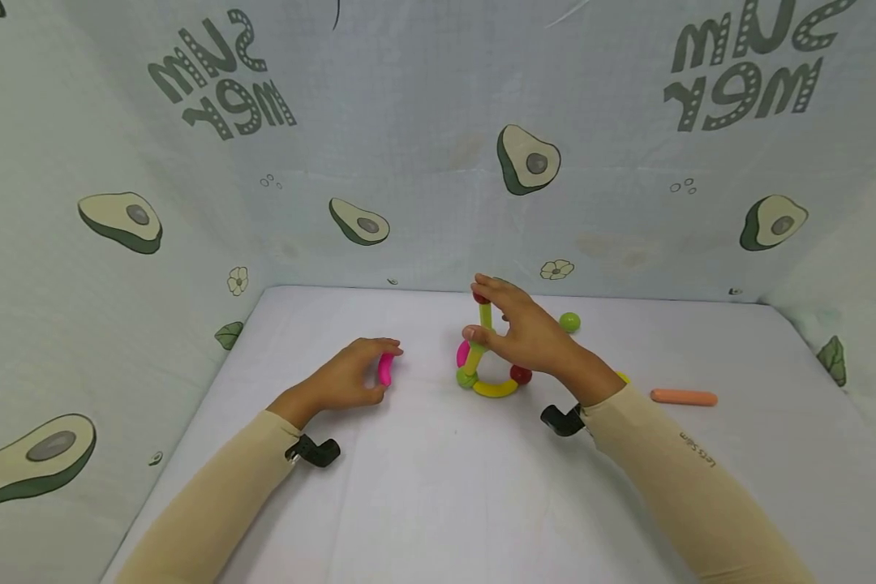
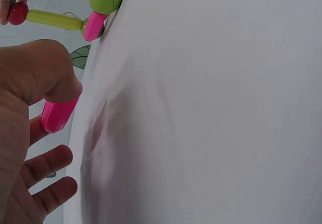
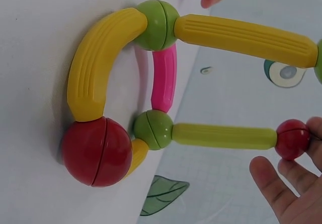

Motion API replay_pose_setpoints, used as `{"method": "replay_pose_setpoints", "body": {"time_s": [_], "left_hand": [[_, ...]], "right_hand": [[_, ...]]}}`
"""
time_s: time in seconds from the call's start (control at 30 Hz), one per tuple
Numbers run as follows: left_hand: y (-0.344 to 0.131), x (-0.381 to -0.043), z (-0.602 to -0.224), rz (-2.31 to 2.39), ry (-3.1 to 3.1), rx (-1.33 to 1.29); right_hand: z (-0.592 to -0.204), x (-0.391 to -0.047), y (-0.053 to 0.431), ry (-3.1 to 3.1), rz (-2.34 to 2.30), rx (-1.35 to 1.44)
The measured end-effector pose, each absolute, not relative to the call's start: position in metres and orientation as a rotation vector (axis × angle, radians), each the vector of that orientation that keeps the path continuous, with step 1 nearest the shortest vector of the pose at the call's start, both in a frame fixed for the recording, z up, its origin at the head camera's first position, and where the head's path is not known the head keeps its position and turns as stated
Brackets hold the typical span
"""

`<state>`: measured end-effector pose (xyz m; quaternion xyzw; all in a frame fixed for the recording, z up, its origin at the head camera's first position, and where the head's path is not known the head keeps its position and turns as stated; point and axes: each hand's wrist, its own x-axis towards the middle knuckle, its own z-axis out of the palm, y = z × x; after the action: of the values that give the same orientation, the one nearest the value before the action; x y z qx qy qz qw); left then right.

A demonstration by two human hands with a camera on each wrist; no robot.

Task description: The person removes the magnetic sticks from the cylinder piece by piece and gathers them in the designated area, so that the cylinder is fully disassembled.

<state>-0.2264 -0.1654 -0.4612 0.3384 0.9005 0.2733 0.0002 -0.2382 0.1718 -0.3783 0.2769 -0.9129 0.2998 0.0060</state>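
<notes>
In the head view my left hand [image 1: 346, 377] pinches a short curved pink stick [image 1: 385, 369] between thumb and fingers, just above the table. My right hand [image 1: 521, 328] holds the top of a ball-and-stick magnetic building toy, its fingers at a red ball [image 3: 293, 139] on an upright lime stick [image 3: 224, 135]. The thumb is beside the upright yellow stick [image 3: 246, 38], whose top the right wrist view cuts off. At the base, green balls [image 3: 157, 25], a larger-looking red ball [image 3: 98, 151], a curved yellow stick [image 3: 95, 63] and a pink stick [image 3: 164, 78] form a ring.
A loose green ball [image 1: 569, 322] lies behind my right hand. To the right an orange stick [image 1: 684, 397] lies on the white table [image 1: 423, 503]. A bit of yellow [image 1: 623, 377] shows past my right wrist. A printed cloth [image 1: 438, 146] hangs behind.
</notes>
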Motion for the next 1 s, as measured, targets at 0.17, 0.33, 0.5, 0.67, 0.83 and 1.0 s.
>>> {"method": "replay_pose_setpoints", "body": {"time_s": [0.17, 0.33, 0.5, 0.67, 0.83, 1.0], "left_hand": [[-0.173, -0.226, -0.466, 0.813, 2.856, 1.085], [-0.181, -0.224, -0.469, 0.808, 2.87, 1.058], [-0.188, -0.223, -0.473, 0.797, 2.878, 1.008], [-0.194, -0.221, -0.473, 0.807, 2.876, 0.948], [-0.197, -0.219, -0.474, 0.823, 2.881, 0.926], [-0.197, -0.216, -0.472, 0.848, 2.876, 0.913]], "right_hand": [[-0.379, -0.237, 0.171, -2.858, 0.933, 0.847], [-0.379, -0.236, 0.171, -2.863, 0.937, 0.834], [-0.38, -0.236, 0.17, -2.865, 0.93, 0.827], [-0.379, -0.236, 0.171, -2.868, 0.932, 0.83], [-0.379, -0.236, 0.171, -2.86, 0.946, 0.839], [-0.379, -0.235, 0.172, -2.847, 0.959, 0.848]]}}
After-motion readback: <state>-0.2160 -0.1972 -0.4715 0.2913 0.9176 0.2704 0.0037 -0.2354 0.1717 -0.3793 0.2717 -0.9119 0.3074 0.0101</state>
